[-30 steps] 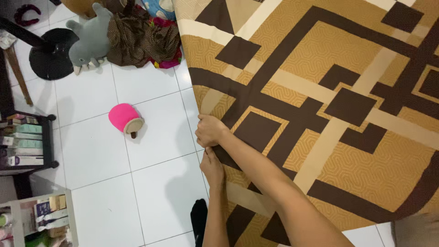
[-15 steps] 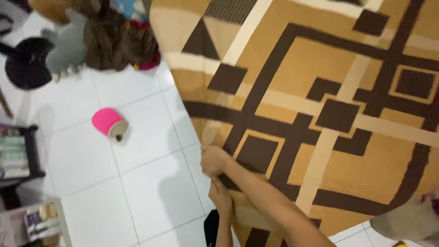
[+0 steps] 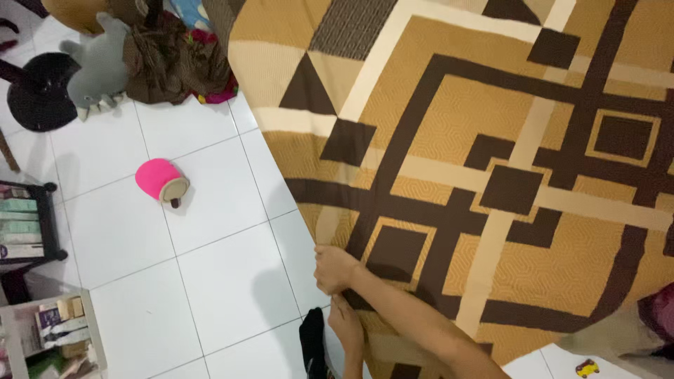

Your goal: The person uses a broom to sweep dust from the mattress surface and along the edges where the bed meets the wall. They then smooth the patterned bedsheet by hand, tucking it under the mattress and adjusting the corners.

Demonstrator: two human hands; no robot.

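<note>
At nine o'clock, a dark rack (image 3: 28, 223) holds pale green and white boxes; at seven o'clock a pale shelf (image 3: 53, 337) carries small brown and dark packets, their labels too small to make out. The right hand (image 3: 334, 269) is closed on the edge of the brown patterned bedsheet (image 3: 491, 175), which fills the right side. Just below, the left hand (image 3: 345, 324) pinches the same edge; its fingers are partly hidden. A pink slipper (image 3: 160, 181) lies on the white tile floor (image 3: 225, 281).
</note>
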